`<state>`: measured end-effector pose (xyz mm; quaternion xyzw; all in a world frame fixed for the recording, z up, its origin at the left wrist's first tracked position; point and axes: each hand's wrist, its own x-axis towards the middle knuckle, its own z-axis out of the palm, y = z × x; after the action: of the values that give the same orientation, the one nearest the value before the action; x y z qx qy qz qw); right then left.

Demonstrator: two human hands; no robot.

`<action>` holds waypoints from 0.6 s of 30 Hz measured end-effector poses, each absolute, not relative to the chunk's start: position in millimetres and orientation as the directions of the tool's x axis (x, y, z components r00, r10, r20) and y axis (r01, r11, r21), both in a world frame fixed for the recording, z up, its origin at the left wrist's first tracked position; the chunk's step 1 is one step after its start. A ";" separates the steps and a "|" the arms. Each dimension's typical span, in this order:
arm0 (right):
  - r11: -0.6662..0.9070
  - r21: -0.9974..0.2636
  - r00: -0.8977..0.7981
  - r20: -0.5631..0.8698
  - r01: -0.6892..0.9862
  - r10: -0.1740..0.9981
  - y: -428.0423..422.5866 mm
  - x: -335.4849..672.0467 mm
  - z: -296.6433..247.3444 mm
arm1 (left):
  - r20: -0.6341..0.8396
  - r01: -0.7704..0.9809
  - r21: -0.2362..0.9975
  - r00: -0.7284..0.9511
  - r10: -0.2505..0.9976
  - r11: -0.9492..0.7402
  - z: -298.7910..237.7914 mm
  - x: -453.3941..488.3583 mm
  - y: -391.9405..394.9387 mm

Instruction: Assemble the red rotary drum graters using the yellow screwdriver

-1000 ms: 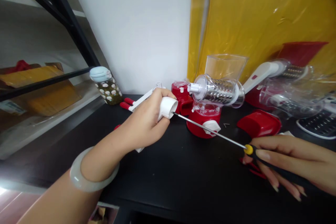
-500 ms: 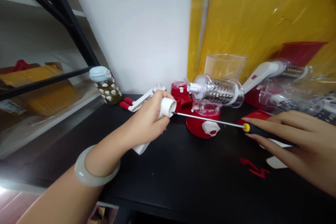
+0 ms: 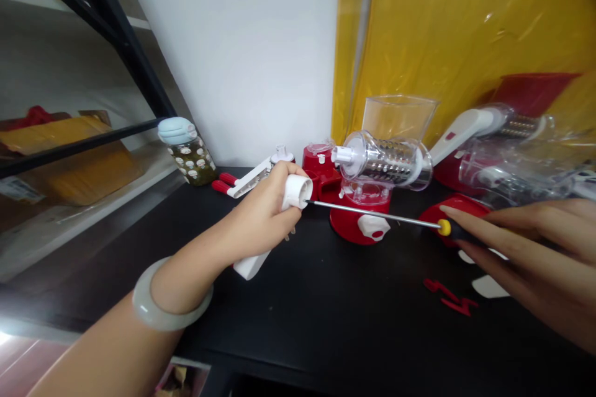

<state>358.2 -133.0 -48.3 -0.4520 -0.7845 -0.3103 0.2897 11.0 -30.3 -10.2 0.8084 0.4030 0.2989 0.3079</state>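
Note:
My left hand (image 3: 258, 220) is wrapped round a white plastic crank handle (image 3: 297, 191), its round socket end facing right. My right hand (image 3: 526, 254) pinches the black, yellow-collared handle of a long screwdriver (image 3: 372, 215). The screwdriver's thin metal shaft runs level to the left and its tip sits in the handle's socket. A pale bangle (image 3: 162, 313) is on my left wrist. Just behind the shaft stands a red-based rotary grater (image 3: 379, 167) with a clear drum and clear hopper.
The black tabletop (image 3: 326, 310) holds small red plastic pieces (image 3: 449, 301), a red lid (image 3: 454, 214), a second grater (image 3: 507, 149) at the right and another white crank with red tips (image 3: 242, 183). A patterned jar (image 3: 186, 152) stands at the back left by a black shelf frame.
My right hand rose from low right so that the screwdriver shaft went from slanted to nearly level. The tip stayed in the handle's socket. My left hand barely shifted.

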 end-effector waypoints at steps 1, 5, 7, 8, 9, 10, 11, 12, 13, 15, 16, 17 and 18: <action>0.427 0.236 -0.454 0.715 0.873 0.532 -131.8 358.7 -49.4 | 0.252 0.477 0.721 0.494 0.832 -0.502 -9.3 10.6 -30.4; 0.504 0.181 -0.471 0.698 0.845 0.540 -125.8 358.6 -54.7 | 0.362 0.548 0.548 0.525 0.770 -0.631 -2.6 8.9 -31.8; 0.507 0.139 -0.446 0.701 0.851 0.557 -124.3 356.9 -55.7 | 0.398 0.572 0.455 0.555 0.731 -0.682 0.7 8.5 -32.6; 0.517 0.114 -0.440 0.695 0.848 0.569 -124.0 355.8 -55.6 | 0.409 0.576 0.423 0.568 0.714 -0.700 1.8 8.3 -32.9; 0.530 0.085 -0.436 0.685 0.844 0.584 -124.0 354.7 -55.1 | 0.421 0.574 0.399 0.578 0.699 -0.715 2.6 8.1 -33.1; 0.542 0.056 -0.436 0.666 0.838 0.605 -124.1 353.6 -54.3 | 0.432 0.569 0.383 0.586 0.686 -0.728 3.1 7.8 -33.2; 0.551 0.024 -0.436 0.640 0.834 0.632 -124.4 352.4 -53.3 | 0.443 0.562 0.373 0.591 0.674 -0.738 3.2 7.4 -33.2; 0.557 -0.009 -0.435 0.613 0.831 0.659 -124.8 351.0 -52.2 | 0.454 0.554 0.370 0.592 0.666 -0.746 3.2 7.0 -33.1; 0.557 -0.041 -0.432 0.586 0.829 0.685 -125.1 349.5 -51.1 | 0.463 0.549 0.371 0.590 0.662 -0.749 3.0 6.6 -33.0; 0.555 -0.091 -0.425 0.545 0.827 0.723 -125.7 346.3 -49.3 | 0.473 0.543 0.379 0.582 0.662 -0.749 2.6 6.0 -32.9; 0.551 -0.109 -0.420 0.532 0.827 0.736 -125.9 344.8 -48.8 | 0.479 0.539 0.384 0.578 0.661 -0.750 2.3 6.0 -32.8; 0.546 -0.123 -0.414 0.523 0.828 0.745 -126.0 343.5 -48.6 | 0.489 0.533 0.386 0.574 0.657 -0.753 2.0 6.1 -32.8; 0.542 -0.132 -0.410 0.516 0.830 0.752 -126.0 342.6 -48.6 | 0.498 0.526 0.387 0.572 0.652 -0.757 1.8 6.3 -32.7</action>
<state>342.6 -126.0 -48.6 -0.4728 -0.8365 -0.0723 0.2673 6.3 -32.7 1.8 0.8811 0.3344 0.3197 0.0982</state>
